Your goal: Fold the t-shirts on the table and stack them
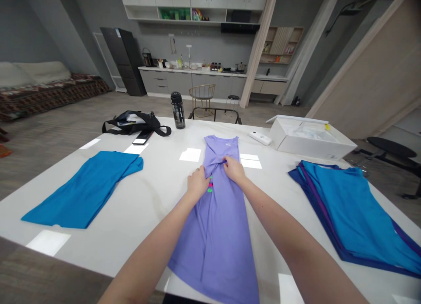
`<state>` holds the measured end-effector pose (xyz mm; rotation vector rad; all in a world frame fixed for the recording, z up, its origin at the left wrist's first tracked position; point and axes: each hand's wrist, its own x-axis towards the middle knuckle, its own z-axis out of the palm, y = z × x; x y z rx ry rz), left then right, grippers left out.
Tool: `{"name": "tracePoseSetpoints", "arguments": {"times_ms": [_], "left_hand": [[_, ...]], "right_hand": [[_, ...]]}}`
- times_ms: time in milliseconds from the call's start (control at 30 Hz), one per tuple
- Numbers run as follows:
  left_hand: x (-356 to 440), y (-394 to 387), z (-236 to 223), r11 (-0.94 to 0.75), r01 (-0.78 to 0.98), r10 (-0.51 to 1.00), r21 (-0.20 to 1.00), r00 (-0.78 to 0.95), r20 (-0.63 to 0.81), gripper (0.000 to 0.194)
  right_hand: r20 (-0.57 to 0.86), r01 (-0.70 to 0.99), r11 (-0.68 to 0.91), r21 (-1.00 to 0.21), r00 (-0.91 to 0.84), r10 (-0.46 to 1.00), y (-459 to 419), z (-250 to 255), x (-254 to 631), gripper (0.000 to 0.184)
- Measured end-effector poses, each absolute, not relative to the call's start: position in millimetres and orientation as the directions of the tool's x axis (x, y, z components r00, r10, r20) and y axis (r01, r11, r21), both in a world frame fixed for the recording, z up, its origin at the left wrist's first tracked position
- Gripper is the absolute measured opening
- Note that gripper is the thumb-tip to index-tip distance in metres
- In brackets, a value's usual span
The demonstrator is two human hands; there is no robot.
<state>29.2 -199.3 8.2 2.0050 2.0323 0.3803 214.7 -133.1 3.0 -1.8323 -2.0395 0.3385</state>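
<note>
A lavender shirt lies lengthwise on the white table in front of me, narrow at its far end and wider towards me. Its fabric bunches into a raised fold between my hands. My left hand pinches the shirt near its left edge, beside a small green and pink print. A little farther up on the right, my right hand has its fingers closed on the same fold. On the left lies a folded blue garment. A stack of blue, purple and navy garments lies on the right.
Along the table's far side are a black bag, a phone, a dark bottle, a white handheld device and an open white box. Beyond stand a chair and kitchen cabinets.
</note>
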Motion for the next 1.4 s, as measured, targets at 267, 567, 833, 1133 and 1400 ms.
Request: {"name": "tracePoseSetpoints", "arguments": {"times_ms": [267, 567, 833, 1133, 1400], "left_hand": [[23.4, -238.1, 20.5, -0.157, 0.841, 0.988, 0.517, 0.134, 0.082, 0.025], [12.3, -300.4, 27.2, -0.054, 0.975, 0.998, 0.217, 0.057, -0.005, 0.029], [-1.7, -353.6, 33.6, -0.128, 0.968, 0.991, 0.214, 0.13, 0.004, 0.023], [17.5, -376.9, 48.1, -0.15, 0.966, 0.989, 0.209, 0.149, 0.02, 0.028], [8.2, -415.7, 55.4, -0.22, 0.969, 0.975, 0.113, 0.213, 0.069, 0.017]], "right_hand": [[-0.172, 0.674, -0.098, -0.732, -0.045, 0.984, -150.1, -0.9, 164.1, 0.054], [-0.284, 0.539, -0.315, -0.781, 0.143, 0.948, -162.8, 7.9, 179.2, 0.021], [-0.484, 0.444, -0.413, -0.795, -0.054, 0.873, -212.6, 14.8, 163.3, 0.038], [-0.32, 0.426, -0.24, -0.873, -0.127, 0.939, -266.1, 29.7, 164.3, 0.03], [-0.397, 0.343, -0.35, -0.872, -0.076, 0.915, -296.8, 28.5, 178.2, 0.031]]}}
